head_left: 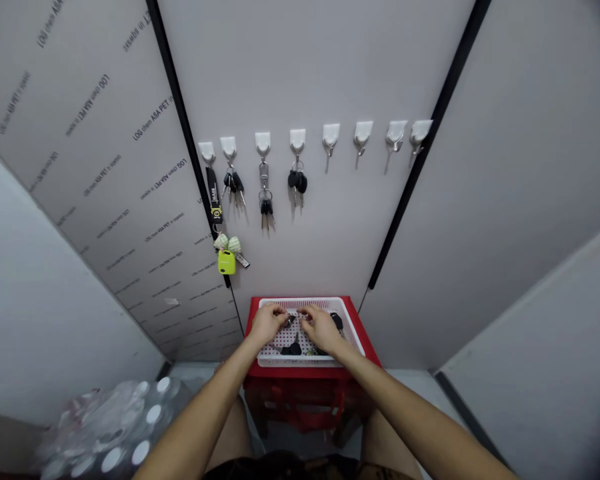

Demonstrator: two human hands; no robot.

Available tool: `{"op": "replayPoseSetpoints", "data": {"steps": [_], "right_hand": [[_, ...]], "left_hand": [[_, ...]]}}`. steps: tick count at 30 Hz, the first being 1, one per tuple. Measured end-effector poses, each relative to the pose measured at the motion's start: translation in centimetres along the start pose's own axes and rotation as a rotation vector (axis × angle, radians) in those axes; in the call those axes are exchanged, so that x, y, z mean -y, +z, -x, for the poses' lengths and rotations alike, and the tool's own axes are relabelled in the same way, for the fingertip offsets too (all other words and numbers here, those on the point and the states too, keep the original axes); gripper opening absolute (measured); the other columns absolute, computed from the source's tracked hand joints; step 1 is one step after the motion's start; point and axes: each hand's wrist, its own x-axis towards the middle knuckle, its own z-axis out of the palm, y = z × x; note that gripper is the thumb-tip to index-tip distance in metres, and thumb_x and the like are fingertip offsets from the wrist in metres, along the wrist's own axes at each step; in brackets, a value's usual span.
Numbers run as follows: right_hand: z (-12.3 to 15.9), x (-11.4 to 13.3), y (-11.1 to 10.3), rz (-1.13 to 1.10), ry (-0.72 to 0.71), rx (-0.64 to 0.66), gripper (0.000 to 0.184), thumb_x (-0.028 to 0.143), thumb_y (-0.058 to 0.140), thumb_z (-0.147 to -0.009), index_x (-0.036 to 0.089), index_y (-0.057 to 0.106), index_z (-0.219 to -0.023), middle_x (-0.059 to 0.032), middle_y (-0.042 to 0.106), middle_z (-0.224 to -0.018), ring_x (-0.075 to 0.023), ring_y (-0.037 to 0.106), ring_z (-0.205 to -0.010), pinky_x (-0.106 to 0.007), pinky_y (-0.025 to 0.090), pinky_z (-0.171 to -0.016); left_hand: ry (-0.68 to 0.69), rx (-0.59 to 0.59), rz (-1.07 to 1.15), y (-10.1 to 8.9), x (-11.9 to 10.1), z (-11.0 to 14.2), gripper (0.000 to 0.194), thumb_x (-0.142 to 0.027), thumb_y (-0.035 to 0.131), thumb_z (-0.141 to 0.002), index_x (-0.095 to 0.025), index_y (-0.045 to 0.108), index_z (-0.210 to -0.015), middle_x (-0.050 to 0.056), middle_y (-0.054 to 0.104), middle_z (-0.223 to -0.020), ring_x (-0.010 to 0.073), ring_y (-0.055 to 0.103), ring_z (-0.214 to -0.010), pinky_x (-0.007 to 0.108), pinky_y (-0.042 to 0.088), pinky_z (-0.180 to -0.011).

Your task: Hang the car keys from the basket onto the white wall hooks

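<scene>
Both curled over basket (300,362): left hand (270,323), right hand (321,327), grip unclear; black keys (293,349), blades pointing away and leftward.

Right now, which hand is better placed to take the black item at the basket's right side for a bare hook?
Right, I'd judge: the right hand is right beside the black item, the left hand across the basket. The bare hooks are also rightward.
</scene>
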Motion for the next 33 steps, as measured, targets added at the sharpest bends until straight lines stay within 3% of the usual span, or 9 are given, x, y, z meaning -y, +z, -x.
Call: {"op": "replayPoseSetpoints", "data": {"steps": [5, 11, 15, 19, 25, 33], "right_hand": [[-0.2, 1.2, -1.1, -0.232, -0.089, -0.038, 0.020, 0.020, 0.042, -0.067, 0.016, 0.056, -0.080, -0.0049, 0.056, -0.079, -0.0128, 0.048, -0.075, -0.025, 0.036, -0.069], [-1.3, 2.6, -2.6, -0.482, 0.028, -0.065, 0.016, 0.024, 0.044, -0.066, 0.014, 0.056, -0.067, -0.0017, 0.055, -0.063, -0.0106, 0.048, -0.060, -0.023, 0.037, -0.060], [-2.1, 3.9, -4.2, -0.618, 0.089, -0.099, 0.014, 0.025, 0.045, -0.064, 0.014, 0.052, -0.061, 0.0022, 0.050, -0.054, -0.0080, 0.045, -0.052, -0.021, 0.036, -0.053], [-3.3, 4.8, -6.1, -0.752, 0.108, -0.129, 0.013, 0.026, 0.047, -0.061, 0.014, 0.048, -0.059, 0.0042, 0.047, -0.049, -0.0067, 0.044, -0.046, -0.021, 0.037, -0.049], [-6.7, 6.0, -11.2, -0.791, 0.041, -0.232, 0.014, 0.027, 0.051, -0.057, 0.013, 0.049, -0.057, 0.0040, 0.049, -0.047, -0.0064, 0.045, -0.045, -0.021, 0.039, -0.049], [-11.6, 10.2, -19.5, -0.884, -0.075, -0.448, 0.012, 0.023, 0.053, -0.058, 0.013, 0.047, -0.060, 0.0055, 0.048, -0.046, -0.0040, 0.045, -0.042, -0.019, 0.042, -0.046]], "left_hand": [[-0.039, 0.101, 0.330, -1.3, -2.0, -0.5, 0.008, -0.018, 0.048, -0.058, -0.011, 0.053, -0.057, -0.004, 0.048, -0.051, 0.0066, 0.042, -0.051, 0.018, 0.033, -0.052], [-0.041, 0.129, 0.451, -3.1, -5.3, -1.1, 0.006, -0.016, 0.051, -0.054, -0.011, 0.053, -0.054, -0.006, 0.046, -0.045, 0.0049, 0.038, -0.044, 0.018, 0.030, -0.048], [-0.042, 0.074, 0.616, -3.5, -6.7, -1.6, 0.005, -0.015, 0.051, -0.054, -0.012, 0.049, -0.057, -0.006, 0.045, -0.045, 0.0045, 0.038, -0.042, 0.018, 0.031, -0.045], [0.086, -0.067, 0.715, -3.5, -7.9, -2.0, 0.010, -0.012, 0.053, -0.052, -0.013, 0.045, -0.058, -0.005, 0.048, -0.052, 0.0052, 0.044, -0.050, 0.018, 0.035, -0.051], [0.279, -0.184, 0.700, -4.2, -11.4, -3.8, 0.010, -0.009, 0.051, -0.055, -0.014, 0.046, -0.063, -0.002, 0.051, -0.062, 0.0069, 0.048, -0.060, 0.020, 0.039, -0.061], [0.535, -0.337, 0.454, -8.2, -20.1, -7.1, 0.023, -0.008, 0.044, -0.062, -0.013, 0.051, -0.082, 0.004, 0.057, -0.082, 0.0102, 0.051, -0.076, 0.023, 0.039, -0.072]]}}
